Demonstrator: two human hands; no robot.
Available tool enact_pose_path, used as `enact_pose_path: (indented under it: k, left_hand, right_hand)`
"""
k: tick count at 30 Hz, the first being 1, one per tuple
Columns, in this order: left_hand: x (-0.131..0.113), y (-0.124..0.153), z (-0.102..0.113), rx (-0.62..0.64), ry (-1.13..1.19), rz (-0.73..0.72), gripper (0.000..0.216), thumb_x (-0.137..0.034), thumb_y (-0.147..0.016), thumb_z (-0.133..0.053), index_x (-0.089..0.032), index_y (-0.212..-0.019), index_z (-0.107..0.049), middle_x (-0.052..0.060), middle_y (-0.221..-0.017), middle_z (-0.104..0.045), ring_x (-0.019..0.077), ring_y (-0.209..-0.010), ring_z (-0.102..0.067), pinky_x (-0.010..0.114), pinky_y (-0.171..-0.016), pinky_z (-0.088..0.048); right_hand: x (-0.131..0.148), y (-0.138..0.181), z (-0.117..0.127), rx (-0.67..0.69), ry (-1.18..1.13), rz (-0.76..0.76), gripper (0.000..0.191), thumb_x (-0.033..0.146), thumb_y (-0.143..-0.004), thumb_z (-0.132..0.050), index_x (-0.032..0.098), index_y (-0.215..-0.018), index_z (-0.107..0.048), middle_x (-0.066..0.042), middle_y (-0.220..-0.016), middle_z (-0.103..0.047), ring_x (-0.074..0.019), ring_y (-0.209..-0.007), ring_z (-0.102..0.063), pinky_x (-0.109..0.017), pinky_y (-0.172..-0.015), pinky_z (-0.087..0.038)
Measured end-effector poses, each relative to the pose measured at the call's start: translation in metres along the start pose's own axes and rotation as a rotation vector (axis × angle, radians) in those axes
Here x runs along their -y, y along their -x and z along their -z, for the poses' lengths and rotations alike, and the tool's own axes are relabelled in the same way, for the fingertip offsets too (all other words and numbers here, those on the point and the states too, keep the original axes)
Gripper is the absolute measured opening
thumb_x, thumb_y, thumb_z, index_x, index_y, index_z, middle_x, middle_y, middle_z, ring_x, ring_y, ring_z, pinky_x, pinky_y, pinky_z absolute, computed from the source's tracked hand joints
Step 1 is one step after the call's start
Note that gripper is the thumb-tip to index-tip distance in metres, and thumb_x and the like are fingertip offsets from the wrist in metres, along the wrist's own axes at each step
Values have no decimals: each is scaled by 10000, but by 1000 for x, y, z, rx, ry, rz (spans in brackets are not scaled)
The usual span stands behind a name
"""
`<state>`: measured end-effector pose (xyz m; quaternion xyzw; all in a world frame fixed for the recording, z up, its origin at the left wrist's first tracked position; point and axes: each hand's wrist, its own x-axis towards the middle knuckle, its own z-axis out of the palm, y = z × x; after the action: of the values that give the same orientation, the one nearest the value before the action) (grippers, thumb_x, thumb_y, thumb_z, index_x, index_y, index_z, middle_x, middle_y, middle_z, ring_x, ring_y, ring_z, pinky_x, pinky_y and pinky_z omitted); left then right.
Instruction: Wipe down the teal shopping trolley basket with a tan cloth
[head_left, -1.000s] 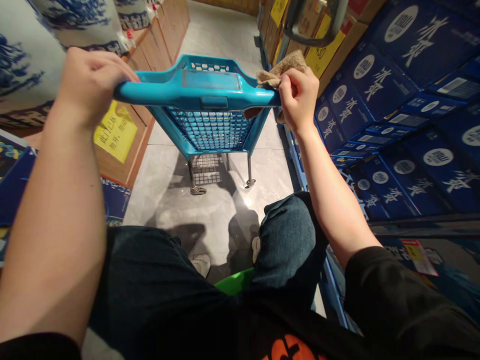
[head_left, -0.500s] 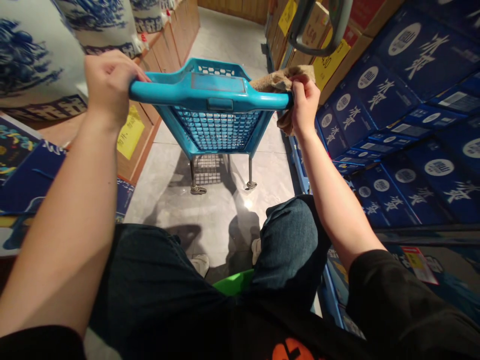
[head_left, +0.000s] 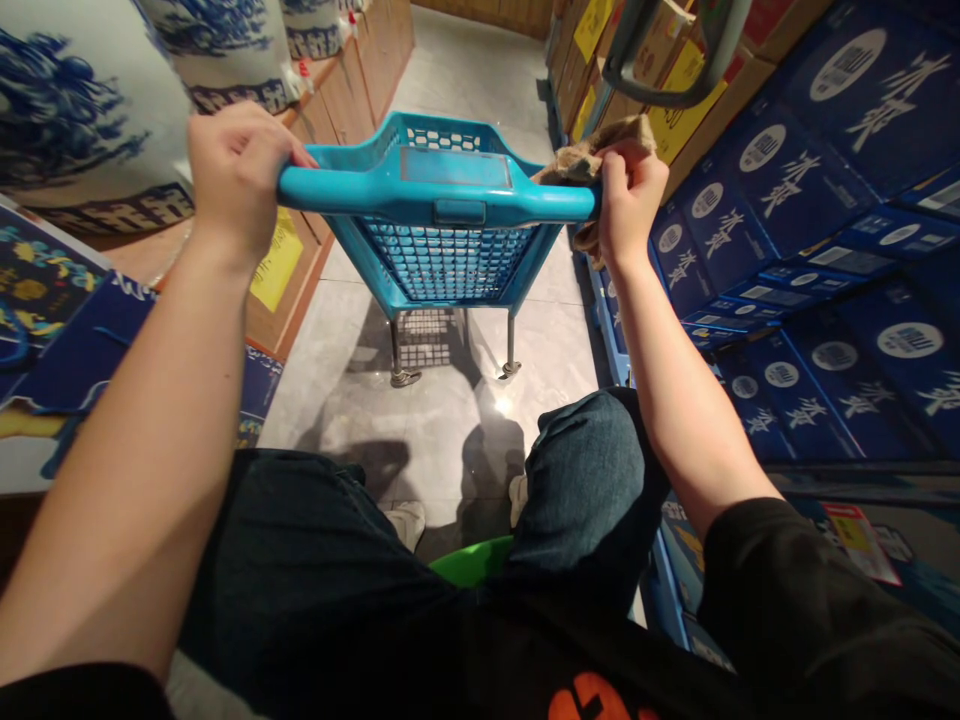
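Note:
A blue plastic shopping cart (head_left: pixel 450 262) stands in front of me, its handle bar (head_left: pixel 352 195) turned toward me. My left hand (head_left: pixel 236 185) is closed around the left end of that bar, thumb side inward. At the bar's right end, my right hand (head_left: pixel 634 205) is closed on a crumpled brown cloth (head_left: pixel 577 163) and the bar together. Part of the cloth hangs below the bar, and some of it is hidden behind the fingers. The cart's basket has grid walls; little of its inside shows. Two thin metal legs with casters rest on the floor.
Stacked blue cartons (head_left: pixel 795 170) line the right side. Large blue-and-white jars (head_left: pixel 67 110) stand along wooden cabinets (head_left: pixel 300 290) at left. A grey loop-shaped handle (head_left: pixel 675 95) juts in at upper right. Between my legs, a green seat edge (head_left: pixel 472 562) shows above the tiled floor (head_left: pixel 330 400).
The whole scene, with cart and hands, has shifted slightly to the right in view. Both hands keep their hold on the bar, and the cloth stays under my right hand.

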<state>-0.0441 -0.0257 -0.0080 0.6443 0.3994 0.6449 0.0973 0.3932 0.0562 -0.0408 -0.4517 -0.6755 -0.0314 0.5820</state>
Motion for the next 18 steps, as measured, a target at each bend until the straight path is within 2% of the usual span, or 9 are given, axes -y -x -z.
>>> enact_pose_path:
  k: [3, 6, 10, 12, 16, 18]
  left_hand:
    - [1, 1, 0, 15, 53, -72, 199, -177, -722, -621, -237, -567, -731, 14, -572, -597, 196, -649, -589, 397, -715, -415]
    - [0, 2, -1, 9, 45, -83, 225, -175, -741, -603, -220, -555, -722, 19, -574, -590, 186, -657, -589, 382, -724, -420]
    - [-1, 2, -2, -2, 34, -65, 221, -175, -747, -606, -233, -571, -727, 20, -583, -598, 195, -673, -589, 389, -745, -426]
    - [-2, 2, -2, 7, 21, -59, 221, -174, -748, -609, -249, -577, -726, 19, -589, -600, 205, -680, -591, 398, -752, -435]
    - [-10, 5, -2, 55, -30, -50, 241, -209, -807, -632, -274, -591, -717, 25, -621, -602, 225, -730, -610, 412, -796, -470]
    - [-15, 6, -3, 89, -51, -29, 263, -263, -841, -657, -287, -581, -692, 29, -645, -594, 230, -748, -612, 415, -806, -475]
  right_hand:
    - [22, 8, 3, 24, 73, 38, 633, 804, -1075, -294, 321, -917, -671, -75, -978, -765, -272, -992, -588, -454, -922, -500]
    - [57, 18, 9, 101, 170, 80, 567, 730, -1106, -324, 324, -938, -682, -63, -986, -759, -283, -1013, -643, -445, -897, -546]
    - [94, 24, 23, 240, 216, 133, 557, 735, -1089, -386, 294, -993, -713, -96, -1164, -745, -334, -1085, -723, -484, -921, -592]
    - [92, 22, 29, 251, 211, 122, 587, 762, -1082, -373, 291, -985, -709, -106, -1146, -737, -339, -1098, -723, -493, -943, -595]
    - [63, 16, 31, 158, 219, 33, 670, 815, -1077, -279, 296, -968, -688, -110, -1029, -722, -333, -1096, -690, -510, -971, -589]
    - [62, 17, 29, 141, 231, 20, 682, 812, -1084, -253, 302, -1008, -699, -112, -1070, -725, -335, -1130, -683, -517, -995, -587]
